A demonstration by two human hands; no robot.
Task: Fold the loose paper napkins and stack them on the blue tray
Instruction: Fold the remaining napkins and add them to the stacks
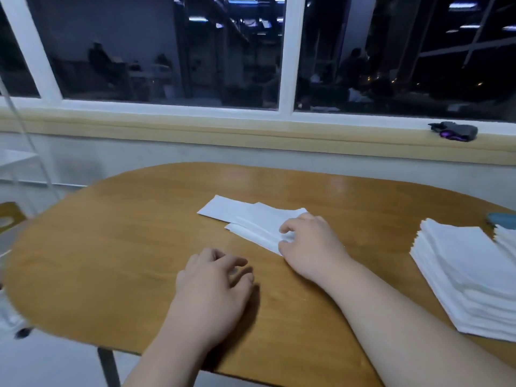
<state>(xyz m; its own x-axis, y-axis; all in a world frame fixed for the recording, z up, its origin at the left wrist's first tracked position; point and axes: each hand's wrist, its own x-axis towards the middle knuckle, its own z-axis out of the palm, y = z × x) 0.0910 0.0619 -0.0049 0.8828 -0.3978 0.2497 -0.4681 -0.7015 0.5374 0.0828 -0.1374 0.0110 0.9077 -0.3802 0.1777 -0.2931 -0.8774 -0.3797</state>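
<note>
A partly folded napkin (257,233) is pinched at its right end by the curled fingers of the right hand (310,244), near the middle of the table (111,247). The left hand (215,286) is rested on the wood nearer the front edge, fingers loosely curled, nothing held. A napkin stack (463,275) is seen at the right edge.

A rounded wooden table (125,247) with a glossy top stands on a dark leg (107,367) close to a pale wall, under a wide window (167,51) whose white frame (290,51) divides dark panes full of ceiling-light reflections. On the beige sill (195,129), far to the right, lies a small dark object with a purple part (453,131). At the left edge are a white rack (16,157) and, lower, a blurred yellow-brown wooden piece (9,216).
</note>
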